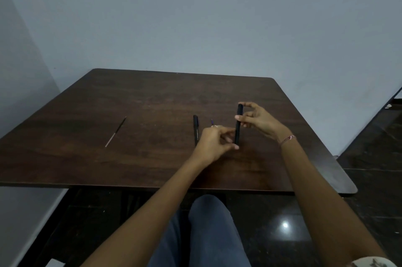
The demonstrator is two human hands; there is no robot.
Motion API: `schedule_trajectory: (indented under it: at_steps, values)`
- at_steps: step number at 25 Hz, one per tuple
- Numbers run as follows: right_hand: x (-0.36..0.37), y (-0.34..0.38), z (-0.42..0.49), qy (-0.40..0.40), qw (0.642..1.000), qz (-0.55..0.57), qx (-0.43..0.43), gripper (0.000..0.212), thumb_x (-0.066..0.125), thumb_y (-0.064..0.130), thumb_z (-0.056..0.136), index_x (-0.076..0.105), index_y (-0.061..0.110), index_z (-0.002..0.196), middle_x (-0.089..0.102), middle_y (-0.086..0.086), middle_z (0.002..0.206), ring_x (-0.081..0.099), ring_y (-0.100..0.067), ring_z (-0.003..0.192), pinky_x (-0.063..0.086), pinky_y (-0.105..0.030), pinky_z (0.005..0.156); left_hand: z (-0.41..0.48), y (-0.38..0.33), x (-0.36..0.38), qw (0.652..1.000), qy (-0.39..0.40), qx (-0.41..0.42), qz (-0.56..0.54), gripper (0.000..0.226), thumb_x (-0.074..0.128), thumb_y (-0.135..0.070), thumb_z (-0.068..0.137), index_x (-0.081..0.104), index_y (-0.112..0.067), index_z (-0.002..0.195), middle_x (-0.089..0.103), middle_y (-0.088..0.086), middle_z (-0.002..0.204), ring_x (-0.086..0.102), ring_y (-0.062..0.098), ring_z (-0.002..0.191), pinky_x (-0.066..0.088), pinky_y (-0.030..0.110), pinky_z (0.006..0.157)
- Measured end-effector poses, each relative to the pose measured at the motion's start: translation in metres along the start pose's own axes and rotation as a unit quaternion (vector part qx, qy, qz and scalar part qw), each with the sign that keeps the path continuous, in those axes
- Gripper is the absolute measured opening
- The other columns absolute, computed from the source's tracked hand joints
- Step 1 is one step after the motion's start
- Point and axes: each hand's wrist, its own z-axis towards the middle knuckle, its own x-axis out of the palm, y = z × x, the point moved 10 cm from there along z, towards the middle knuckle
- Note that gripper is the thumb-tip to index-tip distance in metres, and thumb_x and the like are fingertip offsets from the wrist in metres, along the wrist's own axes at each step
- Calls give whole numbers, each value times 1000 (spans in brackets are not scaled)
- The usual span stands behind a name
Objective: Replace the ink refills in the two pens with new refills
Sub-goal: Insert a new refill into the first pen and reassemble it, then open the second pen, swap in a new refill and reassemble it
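Blue-trousered knee (208, 223) nearest, and beyond it both hands share one black pen (238, 125), held over the tabletop (152, 97). The fingers (250, 105) of the right hand (258, 120) pinch its far half, while those of the left hand (214, 140) grip its near end. A second pen (195, 128) lies just left, and a loose refill (115, 132) far left. Twist too hard and, I'd say, a freed half slips and rolls off.
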Motion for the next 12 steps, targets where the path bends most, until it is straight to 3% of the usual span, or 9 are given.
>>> schedule_trajectory:
  at_steps: [3,6,7,9,10,12]
  values:
    - [-31,-14,2,-25,998,-46,32,37,49,21,97,48,8,132,60,-8,97,58,-13,74,53,-16,58,12,-11,39,999,34,-8,16,57,80,-20,71,60,-13,124,65,5,109,63,12,94,51,19,83]
    - [-61,-24,11,-85,983,-163,29,39,32,30,103,59,10,123,57,-7,92,55,-19,83,52,-22,60,26,-21,73,997,50,-8,56,55,80,-26,71,61,-13,121,62,8,119,59,19,109,49,31,93]
    - [-68,-29,14,-92,975,-202,25,40,30,35,103,63,18,117,59,-13,96,53,-22,88,52,-28,66,31,-24,81,997,50,-7,65,55,80,-27,71,62,-12,120,61,8,121,57,21,111,49,33,94]
    - [-79,-44,19,-97,955,-278,43,43,26,44,101,66,31,114,56,-22,116,50,-29,101,48,-44,93,39,-27,93,995,52,-8,84,51,79,-26,71,63,-11,117,59,8,123,55,22,113,48,35,94]
    - [-81,-49,20,-101,947,-298,57,45,25,45,101,65,31,117,52,-23,122,48,-33,112,38,-48,105,41,-26,97,994,55,-13,94,48,78,-26,72,64,-11,115,59,7,123,54,22,113,48,36,94]
    - [-79,-50,22,-99,933,-340,62,46,25,40,103,61,22,126,47,-25,126,39,-41,126,25,-45,113,45,-21,102,992,57,-23,107,43,77,-27,72,66,-11,111,60,6,121,55,23,111,48,36,91]
